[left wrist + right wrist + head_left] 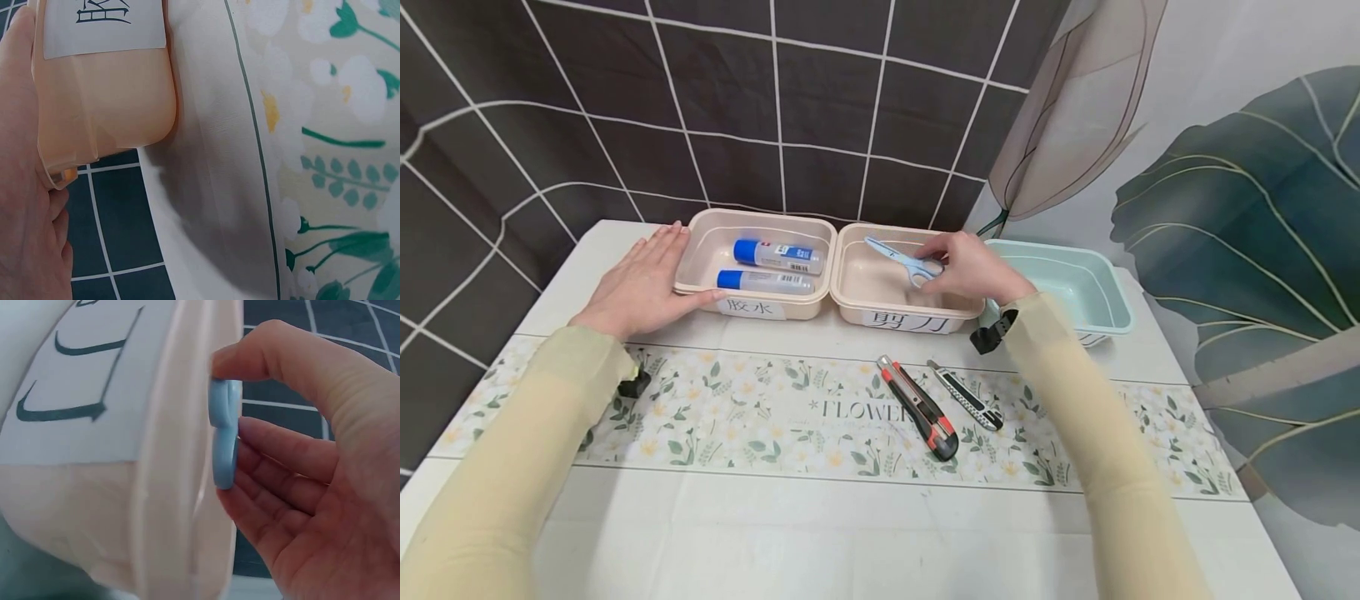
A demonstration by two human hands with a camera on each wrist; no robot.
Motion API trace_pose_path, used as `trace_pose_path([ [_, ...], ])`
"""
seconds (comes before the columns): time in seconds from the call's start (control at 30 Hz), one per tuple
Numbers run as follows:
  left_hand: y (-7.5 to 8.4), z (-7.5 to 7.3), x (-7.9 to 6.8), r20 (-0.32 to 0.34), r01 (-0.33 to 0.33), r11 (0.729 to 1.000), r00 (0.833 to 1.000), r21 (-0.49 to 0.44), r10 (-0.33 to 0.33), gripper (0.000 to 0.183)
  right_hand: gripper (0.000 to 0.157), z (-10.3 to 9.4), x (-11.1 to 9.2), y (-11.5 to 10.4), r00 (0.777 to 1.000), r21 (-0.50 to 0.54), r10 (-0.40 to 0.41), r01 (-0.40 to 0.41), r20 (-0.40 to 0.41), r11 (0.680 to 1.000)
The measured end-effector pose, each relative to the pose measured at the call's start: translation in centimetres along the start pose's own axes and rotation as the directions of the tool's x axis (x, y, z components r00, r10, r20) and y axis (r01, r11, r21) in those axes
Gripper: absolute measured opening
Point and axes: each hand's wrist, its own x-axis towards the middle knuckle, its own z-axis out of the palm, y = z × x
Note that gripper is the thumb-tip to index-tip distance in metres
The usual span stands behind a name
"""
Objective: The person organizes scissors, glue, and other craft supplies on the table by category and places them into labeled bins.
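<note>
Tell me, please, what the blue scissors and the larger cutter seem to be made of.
Blue scissors: probably smooth plastic handles, given rounded, evenly coloured loops; blades unclear. Larger cutter: likely plastic body, seemingly matte black and red; silvery nose suggests metal.

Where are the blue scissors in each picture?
Head: the blue scissors are just right of centre, seen against the middle bin's inside.
Left wrist: not in it.
Right wrist: handles show just right of centre.
Shared landmark: dark, white-lined backdrop.

head vw downwd, wrist vws close
</note>
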Motion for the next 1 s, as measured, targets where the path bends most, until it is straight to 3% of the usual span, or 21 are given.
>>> trace_pose_path([
  [0.27, -0.1, 0.0, -0.1, -0.006, 0.001, 1.0, 1.0, -0.006, -0.001, 0.114, 0.035, 1.5, 1.4, 0.2, 0.999, -0.036, -0.006, 0.007, 0.033, 0.999],
  [0.5, 0.1, -0.1, -0.1, -0.006, -0.001, 1.0, 1.0, -0.006, 0.001, 0.114, 0.042, 1.3, 1.4, 0.0, 0.999, -0.017, 0.036, -0.036, 0.005, 0.999],
  [0.8, 0.1, -0.1, 0.0, -0.004, -0.002, 1.0, 1.0, 0.0, 0.002, 0.114, 0.045, -1.0, -0.5, -0.9, 0.989, 0.073, -0.017, 0.028, -0.147, 0.997],
  [1.0, 0.0, 0.0, -0.1, -0.007, 0.0, 1.0, 1.0, -0.006, 0.0, 0.114, 0.046, -2.0, -2.3, -1.0, 0.974, 0.064, -0.066, 0.082, -0.216, 0.995],
])
